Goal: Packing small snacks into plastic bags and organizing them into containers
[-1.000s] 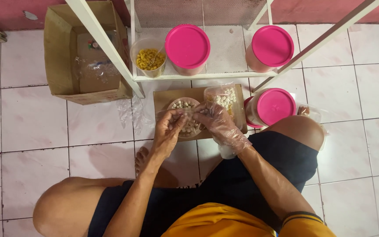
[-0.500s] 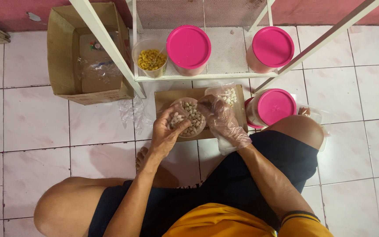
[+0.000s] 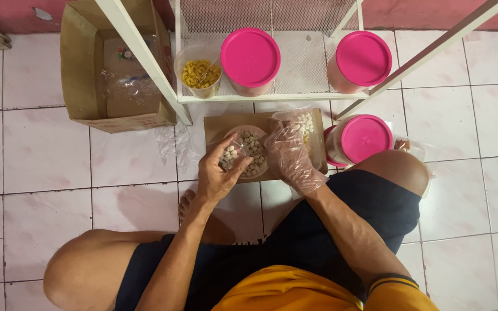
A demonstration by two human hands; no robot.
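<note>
My left hand (image 3: 217, 173) is bare and holds a small clear plastic bag (image 3: 230, 154) with pale round snack pieces in it. My right hand (image 3: 290, 155) wears a loose clear plastic glove and hovers over a round bowl (image 3: 254, 151) of the same pale pieces, fingers curled at its right rim. Whether it holds pieces I cannot tell. The bowl rests on a flat piece of brown cardboard (image 3: 214, 128) on the tiled floor. A larger clear bag of pale pieces (image 3: 304, 124) lies just behind my right hand.
A white wire shelf (image 3: 295, 75) carries an open tub of yellow snacks (image 3: 199, 73) and two pink-lidded jars (image 3: 251, 57) (image 3: 363, 59). A third pink-lidded jar (image 3: 363, 138) stands on the floor by my right knee. An open cardboard box (image 3: 82, 69) sits at left.
My left hand has drawn left and down from the bowl with the small bag, which now shows pieces inside. My right hand has shifted to the bowl's right rim.
</note>
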